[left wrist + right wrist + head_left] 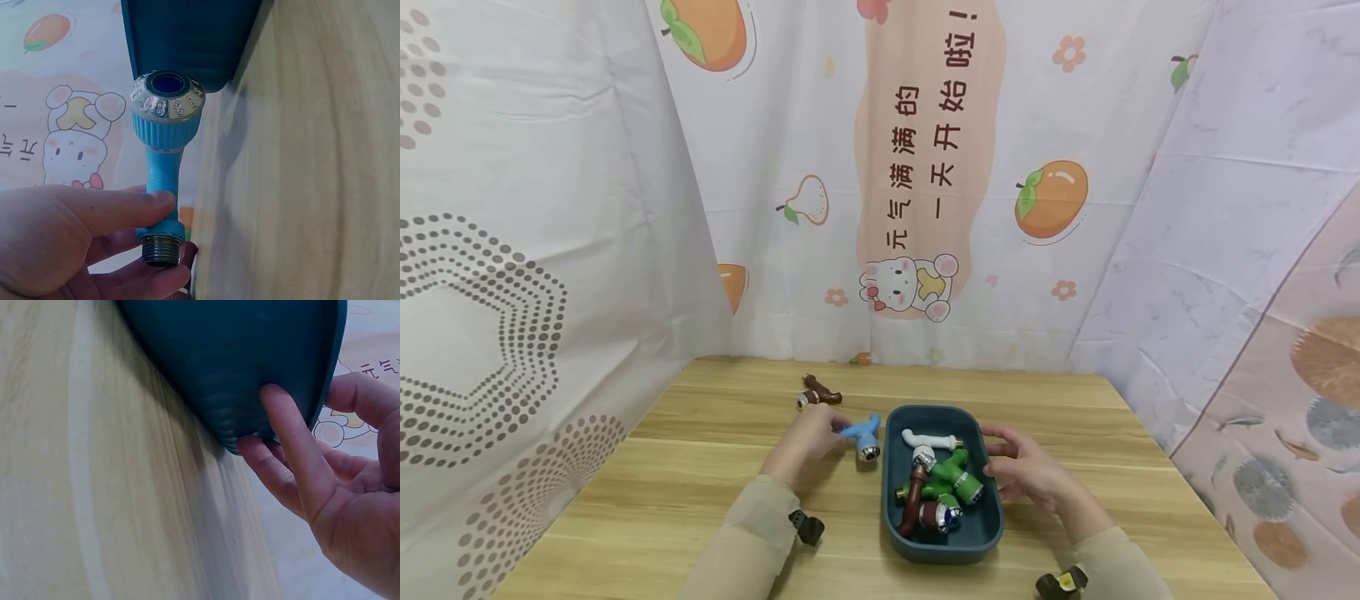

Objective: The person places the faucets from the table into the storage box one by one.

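Observation:
A blue tap [863,435], with a chrome knob and a threaded metal end, is in my left hand [815,433]. In the left wrist view the thumb and fingers [164,199] pinch its blue body near the thread. The tap is just left of a dark teal bin [889,475]. My right hand [1026,468] is at the bin's right wall, where straight fingertips [275,394] rest against or very near its side. Inside the bin lie a white tap [928,440], green taps [951,475] and a brown tap [914,496], partly overlapping.
Another brown tap [820,392] lies on the wooden table [715,433] behind my left hand. A printed curtain [790,275] hangs along the table's back edge, with more cloth at both sides.

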A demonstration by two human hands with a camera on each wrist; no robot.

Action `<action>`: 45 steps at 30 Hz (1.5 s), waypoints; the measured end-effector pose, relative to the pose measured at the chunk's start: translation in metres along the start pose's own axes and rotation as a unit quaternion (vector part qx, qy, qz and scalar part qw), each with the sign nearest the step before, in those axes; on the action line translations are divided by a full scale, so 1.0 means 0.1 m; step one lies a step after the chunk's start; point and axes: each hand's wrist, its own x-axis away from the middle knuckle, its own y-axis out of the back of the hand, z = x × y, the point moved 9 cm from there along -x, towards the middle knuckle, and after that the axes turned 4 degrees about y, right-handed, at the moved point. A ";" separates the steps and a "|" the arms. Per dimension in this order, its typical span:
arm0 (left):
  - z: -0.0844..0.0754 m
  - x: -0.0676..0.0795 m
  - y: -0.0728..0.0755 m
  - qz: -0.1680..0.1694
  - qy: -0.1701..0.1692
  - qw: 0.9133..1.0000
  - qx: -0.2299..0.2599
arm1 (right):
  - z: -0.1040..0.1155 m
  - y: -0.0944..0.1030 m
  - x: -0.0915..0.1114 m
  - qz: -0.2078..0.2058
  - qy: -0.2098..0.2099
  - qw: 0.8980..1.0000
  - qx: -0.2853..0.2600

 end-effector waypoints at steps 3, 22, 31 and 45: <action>0.00 0.00 0.04 -0.006 0.002 1.000 -0.003 | 0.00 0.00 0.00 0.001 0.001 1.000 -0.002; -0.06 0.03 0.25 -0.038 0.017 0.999 0.003 | -0.01 0.01 0.00 -0.006 -0.004 1.000 0.000; -0.07 0.04 0.31 -0.052 0.012 0.999 -0.006 | -0.02 0.01 0.00 -0.002 -0.002 1.000 0.004; -0.11 0.08 0.38 -0.046 0.023 0.999 0.017 | -0.04 0.02 -0.01 -0.003 -0.004 1.000 0.000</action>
